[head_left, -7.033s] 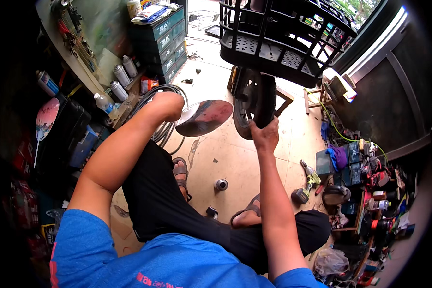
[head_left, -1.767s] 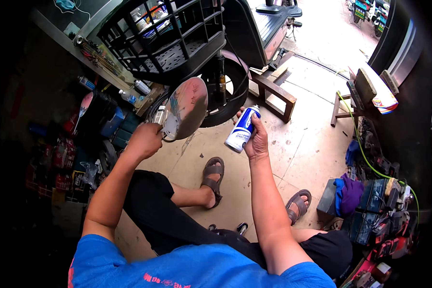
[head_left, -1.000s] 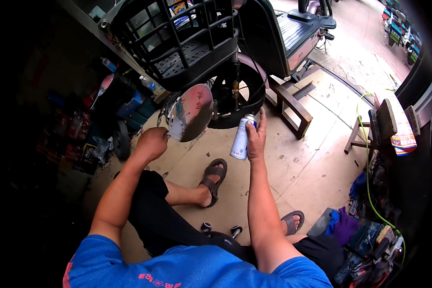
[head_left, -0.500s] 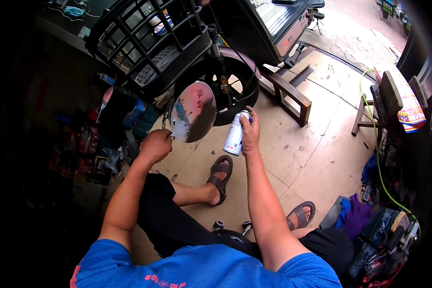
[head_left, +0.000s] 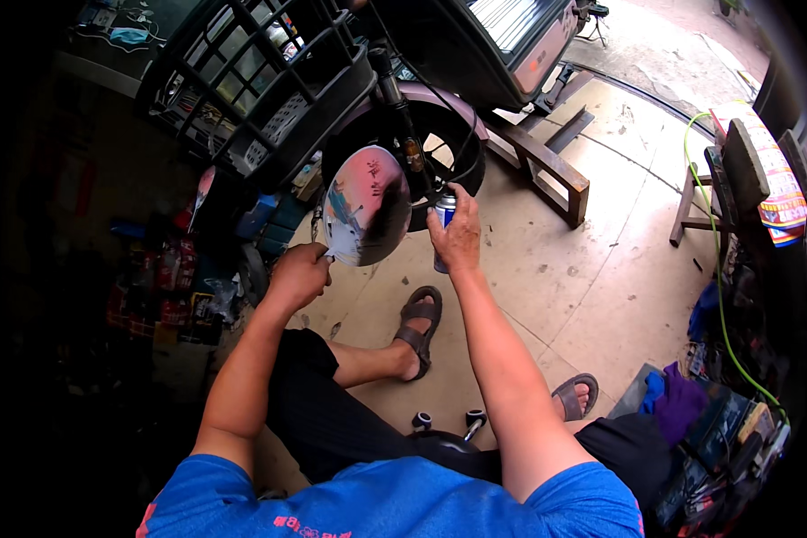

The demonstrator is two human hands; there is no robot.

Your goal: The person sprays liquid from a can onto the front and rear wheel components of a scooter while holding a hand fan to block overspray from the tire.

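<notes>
My left hand (head_left: 299, 273) is closed on the lower left edge of an oval panel (head_left: 354, 211). The panel is glossy, coloured pink, white and bluish, with a dark patch on its right side. It is held up in front of a scooter's front wheel (head_left: 464, 134). To its right, my right hand (head_left: 458, 231) grips a blue and white spray can (head_left: 445, 210) with the top facing up toward the panel. A small gap lies between can and panel. My fingers hide most of the can, and I cannot tell whether spray is coming out.
The scooter's black basket (head_left: 273, 117) hangs above the panel, at the upper left. A metal stand (head_left: 556, 175) stands by the wheel. Boxes and parts (head_left: 175, 269) crowd the left; tools and a purple cloth (head_left: 680, 402) lie lower right. A green cable (head_left: 722, 332) runs down the right.
My right hand has raised and turned the spray can nearer the panel, so more of the can is covered by my hand. The panel has tilted slightly, and the whole view has shifted a little.
</notes>
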